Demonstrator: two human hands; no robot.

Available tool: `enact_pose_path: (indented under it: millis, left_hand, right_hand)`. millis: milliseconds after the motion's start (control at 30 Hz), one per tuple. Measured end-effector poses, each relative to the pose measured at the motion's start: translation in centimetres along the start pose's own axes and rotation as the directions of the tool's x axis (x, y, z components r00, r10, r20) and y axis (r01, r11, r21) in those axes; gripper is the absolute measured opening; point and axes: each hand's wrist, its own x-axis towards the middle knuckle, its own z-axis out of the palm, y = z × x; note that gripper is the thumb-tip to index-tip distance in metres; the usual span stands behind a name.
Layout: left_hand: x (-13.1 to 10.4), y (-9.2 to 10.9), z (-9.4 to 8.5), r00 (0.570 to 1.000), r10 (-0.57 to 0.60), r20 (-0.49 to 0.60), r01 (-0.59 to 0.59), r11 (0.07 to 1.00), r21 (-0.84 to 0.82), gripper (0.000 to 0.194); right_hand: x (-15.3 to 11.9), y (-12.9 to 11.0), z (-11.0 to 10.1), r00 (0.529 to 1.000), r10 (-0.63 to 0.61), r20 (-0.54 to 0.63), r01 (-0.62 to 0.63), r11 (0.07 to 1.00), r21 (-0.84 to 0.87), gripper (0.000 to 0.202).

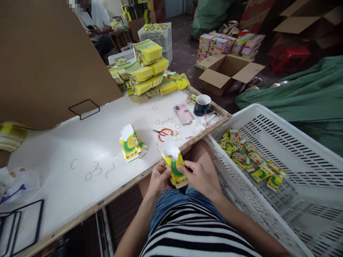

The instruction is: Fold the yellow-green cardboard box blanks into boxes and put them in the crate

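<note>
A yellow and green printed carton [175,170] with a white open flap at its top is held above my lap, just off the table's front edge. My left hand [158,177] pinches its left side between thumb and fingers. On the right side, my right hand [197,175] grips the same carton, thumb on its face. Close by on the table lies a small pile of flat cartons [131,145] of the same print. Beyond my hands are red-handled snippers [164,133] among loose rubber bands [175,134].
Stacked bundles of flat cartons [146,73] stand at the table's far end. A dark mug [202,105] is near the right corner. To my right, a white plastic crate [257,200] holds several folded cartons [262,174]. An open cardboard box [227,69] and a seated person [98,26] are farther back.
</note>
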Motion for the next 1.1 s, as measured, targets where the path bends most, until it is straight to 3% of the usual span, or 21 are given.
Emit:
enact_pose_path:
  millis: [133, 200, 300, 367, 433, 500, 600, 733, 933, 1000, 1100]
  left_hand:
    - [0.4, -1.0, -0.1, 0.986, 0.099, -0.135, -0.075, 0.982, 0.172, 0.037]
    - [0.6, -1.2, -0.1, 0.980, 0.137, -0.143, -0.101, 0.967, 0.233, 0.035]
    - [0.4, -0.9, 0.1, 0.980, 0.166, -0.109, -0.132, 0.955, 0.264, 0.044]
    - [0.1, -0.5, 0.2, 0.979, 0.186, -0.082, -0.155, 0.944, 0.293, 0.058]
    - [-0.2, 0.2, 0.3, 0.982, 0.187, -0.020, -0.173, 0.938, 0.300, 0.068]
    - [-0.4, 0.9, 0.2, 0.984, 0.162, 0.078, -0.177, 0.948, 0.264, 0.071]
    - [-0.6, 1.9, 0.0, 0.976, 0.117, 0.185, -0.155, 0.967, 0.204, 0.072]
    - [-0.9, 2.9, -0.1, 0.969, 0.054, 0.242, -0.090, 0.986, 0.140, 0.065]
    - [-1.3, 2.7, -0.1, 0.962, 0.019, 0.272, -0.061, 0.987, 0.148, 0.040]
    - [-1.2, 2.3, 0.0, 0.965, 0.010, 0.264, -0.054, 0.985, 0.163, 0.035]
    - [-1.0, 1.8, 0.1, 0.975, 0.003, 0.222, -0.039, 0.987, 0.157, 0.051]
  right_hand:
    - [0.4, 1.3, 0.3, 0.994, -0.031, -0.106, 0.019, 0.993, -0.120, 0.038]
    - [0.5, 1.8, 0.5, 0.992, -0.045, -0.117, 0.025, 0.985, -0.171, 0.036]
    - [0.5, 1.9, 0.3, 0.986, -0.051, -0.157, 0.027, 0.989, -0.148, 0.025]
    - [0.4, 1.5, -0.2, 0.980, -0.077, -0.185, 0.065, 0.995, -0.070, 0.031]
    - [0.4, 1.1, -0.8, 0.980, -0.118, -0.159, 0.123, 0.992, 0.021, 0.052]
    - [0.4, 0.6, -1.5, 0.985, -0.158, -0.074, 0.166, 0.980, 0.107, 0.060]
    - [0.7, 0.0, -2.3, 0.978, -0.205, 0.037, 0.194, 0.961, 0.200, 0.053]
    - [0.9, -0.3, -3.0, 0.971, -0.207, 0.119, 0.177, 0.958, 0.227, 0.050]
    - [1.0, -0.6, -3.9, 0.963, -0.177, 0.204, 0.156, 0.981, 0.115, 0.021]
    - [1.2, -0.6, -4.0, 0.961, -0.206, 0.183, 0.208, 0.978, 0.009, 0.022]
    - [1.5, -0.3, -3.8, 0.963, -0.260, 0.068, 0.264, 0.962, -0.066, 0.020]
